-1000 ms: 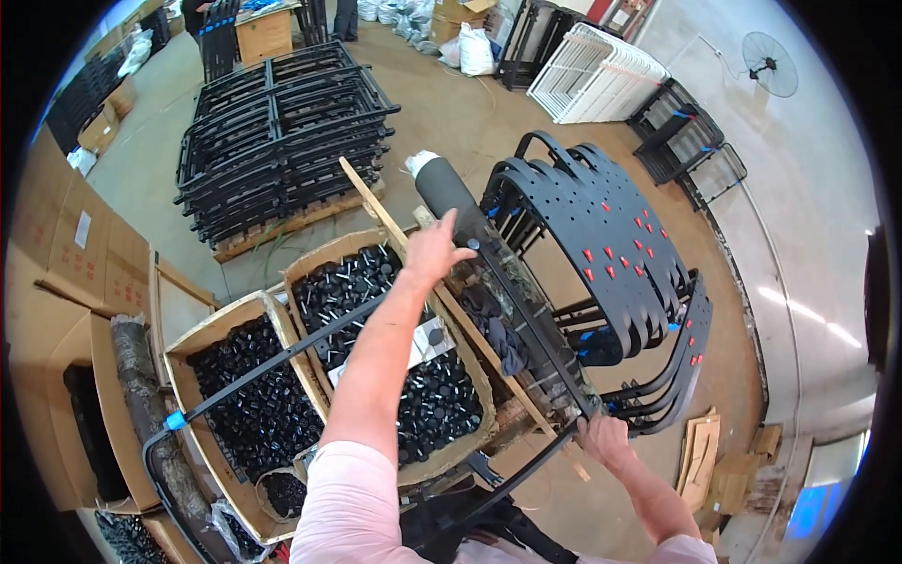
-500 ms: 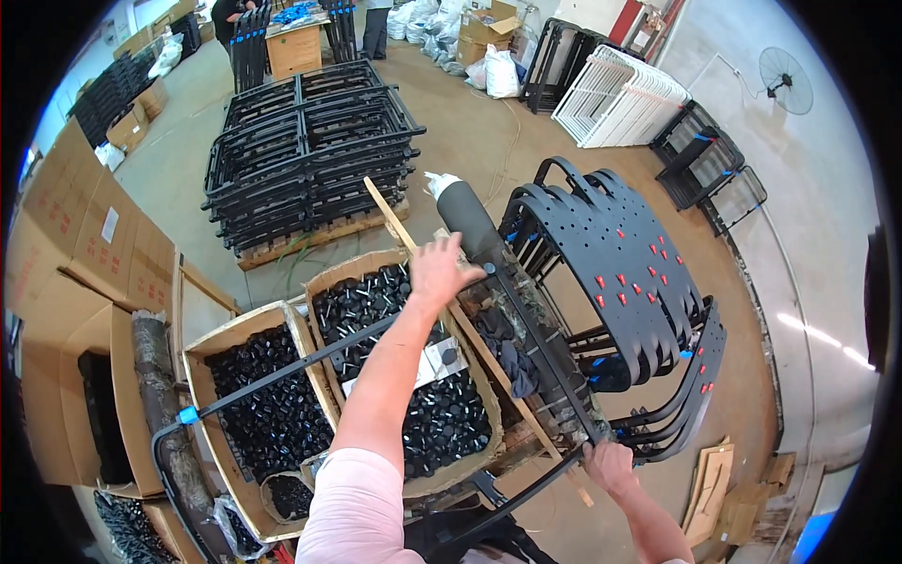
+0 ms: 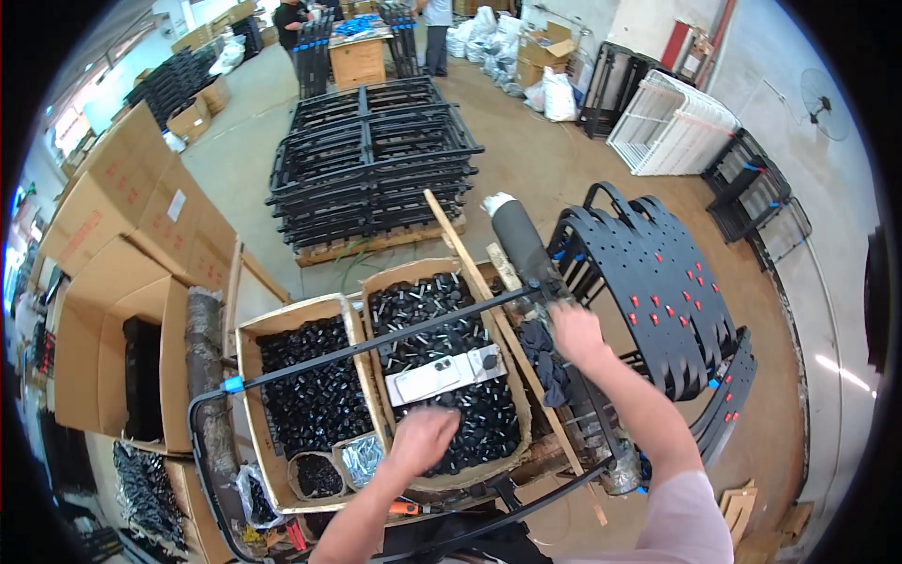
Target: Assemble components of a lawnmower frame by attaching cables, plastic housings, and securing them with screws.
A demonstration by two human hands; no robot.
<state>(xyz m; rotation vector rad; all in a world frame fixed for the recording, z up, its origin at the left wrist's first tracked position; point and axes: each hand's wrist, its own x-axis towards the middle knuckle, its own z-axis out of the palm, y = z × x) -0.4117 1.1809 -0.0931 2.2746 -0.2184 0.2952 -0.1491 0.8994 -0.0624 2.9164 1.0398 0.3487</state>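
A black tubular metal frame (image 3: 451,324) lies across the open boxes in front of me, with a blue sleeve (image 3: 232,384) on its left side. My right hand (image 3: 575,331) is curled on the frame's right-hand bar near its far corner; its fingertips are partly hidden. Over the nearer part of a carton (image 3: 376,395) of black round-headed screw knobs (image 3: 479,414), my left hand (image 3: 427,437) is closed and slightly blurred. Whatever it holds is hidden. A white strip-shaped piece (image 3: 437,376) rests on the knobs beyond it.
Left of the knobs stands a box of small black caps (image 3: 315,414). An orange-handled tool (image 3: 404,508) lies near my left forearm. Black slotted panels with red pieces (image 3: 648,273) stand at right. Stacked black frames (image 3: 376,169) sit on a pallet ahead; people are beyond.
My left hand has left the frame's far corner and drawn back over the knobs. My right hand has moved from the near right corner to the far one. The view has swung left.
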